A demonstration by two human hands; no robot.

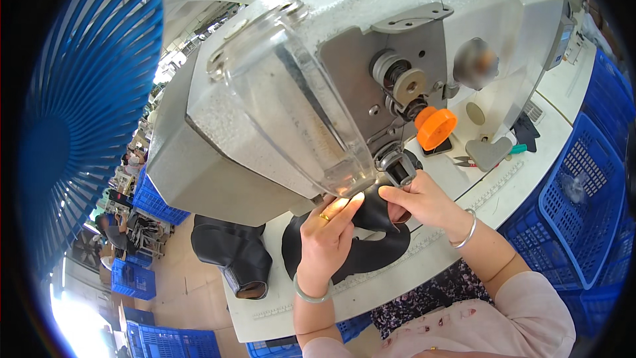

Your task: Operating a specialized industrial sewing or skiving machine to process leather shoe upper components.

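My left hand (326, 242), with a ring and a bangle, lies on a black leather-like piece (371, 255) below the sewing machine's head. Its fingers stretch toward the lit stitching spot, resting on the material. My right hand (424, 204) pinches the same piece on the other side, thumb on top and fingers curled below. The piece bends around an opening between my hands. The sewing machine (258, 179) rises over both hands; a clear guard (298, 106) and an orange knob (435, 127) are on its front. The needle cannot be made out.
A black, tube-shaped leather-like piece (235, 252) hangs over the table's left edge. Scissors (466, 161) lie on the white table (530, 139) at right, beyond a printed ruler strip. Blue crates (583, 205) stand at right. A large blue fan (86, 113) fills the left side.
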